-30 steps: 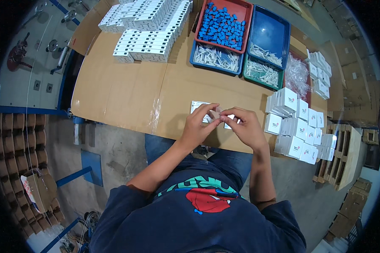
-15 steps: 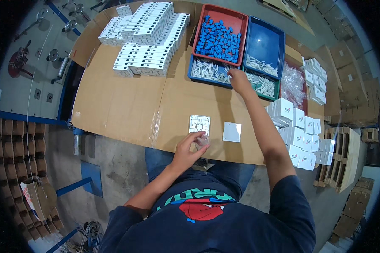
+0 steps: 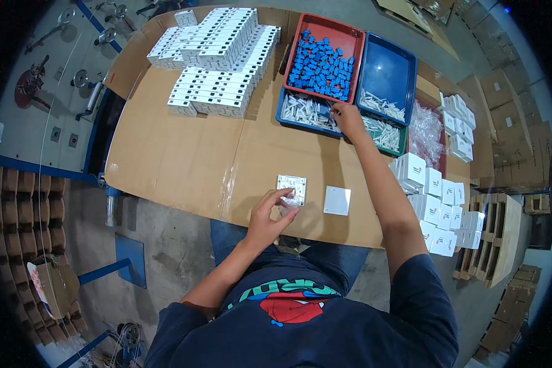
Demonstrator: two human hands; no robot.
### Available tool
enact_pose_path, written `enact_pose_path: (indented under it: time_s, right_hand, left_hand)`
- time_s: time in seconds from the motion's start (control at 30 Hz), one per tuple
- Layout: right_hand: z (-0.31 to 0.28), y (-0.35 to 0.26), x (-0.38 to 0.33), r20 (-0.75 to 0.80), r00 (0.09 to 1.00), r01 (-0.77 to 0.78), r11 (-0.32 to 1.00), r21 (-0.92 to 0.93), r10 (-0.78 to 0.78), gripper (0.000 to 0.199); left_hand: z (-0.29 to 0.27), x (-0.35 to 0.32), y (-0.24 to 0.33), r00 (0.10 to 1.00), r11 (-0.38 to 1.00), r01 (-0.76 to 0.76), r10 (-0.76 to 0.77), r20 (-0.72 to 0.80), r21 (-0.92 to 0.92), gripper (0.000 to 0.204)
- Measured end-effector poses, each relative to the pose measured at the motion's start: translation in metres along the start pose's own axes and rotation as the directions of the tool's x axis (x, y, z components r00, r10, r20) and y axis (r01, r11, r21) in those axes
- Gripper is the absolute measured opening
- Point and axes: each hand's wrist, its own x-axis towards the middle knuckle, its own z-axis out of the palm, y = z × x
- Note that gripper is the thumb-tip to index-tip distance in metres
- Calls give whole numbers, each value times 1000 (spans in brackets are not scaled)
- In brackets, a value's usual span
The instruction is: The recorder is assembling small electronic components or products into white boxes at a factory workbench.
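Close to the table's near edge my left hand [image 3: 267, 216] pinches a small crumpled clear plastic bag [image 3: 289, 201] between thumb and fingers. Just beyond it lies a square white frame [image 3: 295, 183] with cut-outs, partly covered by the hand and bag. A plain flat white square plate [image 3: 337, 201] rests to the right of the frame. My right arm reaches forward; my right hand [image 3: 350, 121] is at the right end of a blue tray [image 3: 308, 127] of slim white plastic pieces [image 3: 303, 110]. Its fingers are bent together, and whatever lies between them is too small to make out.
A red tray [image 3: 353, 44] of small blue parts overlaps the blue tray. Beside it are another blue tray [image 3: 386, 64], a green tray [image 3: 403, 142] and clear plastic bags [image 3: 424, 130]. White boxes [image 3: 431, 208] stand at the right; white units [image 3: 218, 89] are stacked far left.
My right hand has shifted slightly within the tray, its fingers lower among the white pieces. My left hand keeps the bag, slightly nearer the frame. The view has tilted a little.
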Motion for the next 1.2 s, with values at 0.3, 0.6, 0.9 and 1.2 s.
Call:
enact_pose_path:
  time_s: [0.3, 0.6, 0.9, 1.2]
  right_hand:
    - [-10, 3, -9, -147, 973, -132, 955, 266, 175, 16]
    - [-43, -83, -70, 108, 957, -254, 598, 760, 268, 16]
    - [-85, -193, -180, 134, 959, -261, 584, 769, 251, 11]
    - [-90, -194, -202, 103, 994, -100, 793, 601, 47, 12]
  left_hand:
    - [4, 8, 7, 999, 999, -33, 32, -28, -27, 46]
    - [3, 18, 11, 992, 998, -56, 52, -114, -30, 46]
    - [20, 25, 17, 998, 997, -56, 54, -45, -54, 48]
    - [30, 22, 15, 994, 993, -110, 109, -9, -48, 49]
